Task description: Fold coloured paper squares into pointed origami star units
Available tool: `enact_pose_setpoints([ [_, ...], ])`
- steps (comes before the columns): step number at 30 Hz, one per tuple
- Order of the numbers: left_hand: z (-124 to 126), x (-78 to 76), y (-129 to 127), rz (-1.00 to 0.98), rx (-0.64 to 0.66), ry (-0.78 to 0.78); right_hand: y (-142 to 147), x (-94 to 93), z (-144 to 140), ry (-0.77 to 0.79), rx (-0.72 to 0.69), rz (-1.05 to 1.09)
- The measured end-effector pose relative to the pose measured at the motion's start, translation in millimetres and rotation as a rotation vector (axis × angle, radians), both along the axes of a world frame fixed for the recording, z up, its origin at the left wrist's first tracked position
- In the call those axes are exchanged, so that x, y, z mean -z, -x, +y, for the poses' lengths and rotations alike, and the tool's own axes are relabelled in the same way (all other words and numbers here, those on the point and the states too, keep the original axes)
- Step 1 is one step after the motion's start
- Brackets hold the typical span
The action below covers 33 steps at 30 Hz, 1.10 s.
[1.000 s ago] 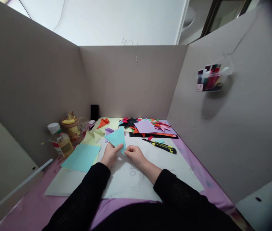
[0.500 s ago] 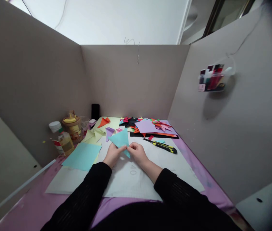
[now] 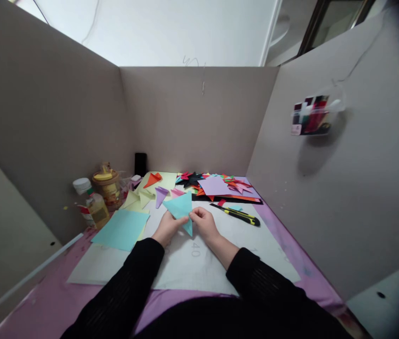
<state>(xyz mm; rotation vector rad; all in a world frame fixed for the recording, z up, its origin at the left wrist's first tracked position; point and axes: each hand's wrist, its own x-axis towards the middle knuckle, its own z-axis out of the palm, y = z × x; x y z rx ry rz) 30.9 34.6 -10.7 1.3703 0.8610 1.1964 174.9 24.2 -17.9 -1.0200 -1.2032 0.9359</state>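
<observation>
A light-blue sheet of paper folded into a triangle (image 3: 182, 205) is held above the white mat, between both hands. My left hand (image 3: 168, 228) pinches it from the left, the thumb lying across its face. At the right edge, the fingertips of my right hand (image 3: 203, 222) are closed on the paper. One point of the triangle hangs down between the hands. Flat on the left lies a square light-blue sheet (image 3: 121, 230). Just beyond the hands are a folded purple paper (image 3: 161, 196) and a folded pink paper (image 3: 177, 193).
A yellow-and-black utility knife (image 3: 238, 214) lies right of my hands. Behind it are colourful folded stars (image 3: 194, 180) and a lilac sheet (image 3: 214, 185). A bottle (image 3: 95, 209) and a brown jar (image 3: 108, 190) stand left. Grey panels (image 3: 199, 122) enclose the table.
The folded light-blue paper has shifted slightly right and down and turned a little. Both hands keep hold of it, my right fingers slightly higher along its edge.
</observation>
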Motion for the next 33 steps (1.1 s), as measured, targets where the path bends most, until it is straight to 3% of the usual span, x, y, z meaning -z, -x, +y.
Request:
enact_pose_setpoints([
  [12,-8.7,-4.7,0.1,0.087,0.197,0.065,-17.2,-7.6,15.6,0.071,0.143,0.268],
  [18,-5.1,-0.5,0.0,0.053,0.126,0.134,-19.4,-3.1,20.5,0.118,0.163,0.458],
  [25,-0.4,2.3,2.0,-0.023,0.1,0.184,-22.7,-4.7,20.4,0.153,0.181,0.512],
  [28,2.1,3.6,3.5,-0.007,0.023,0.155,-19.4,-3.9,16.8,0.133,0.093,0.34],
  [33,7.4,3.7,5.1,-0.112,-0.069,0.095,0.4,2.4,3.6,0.121,-0.212,0.074],
])
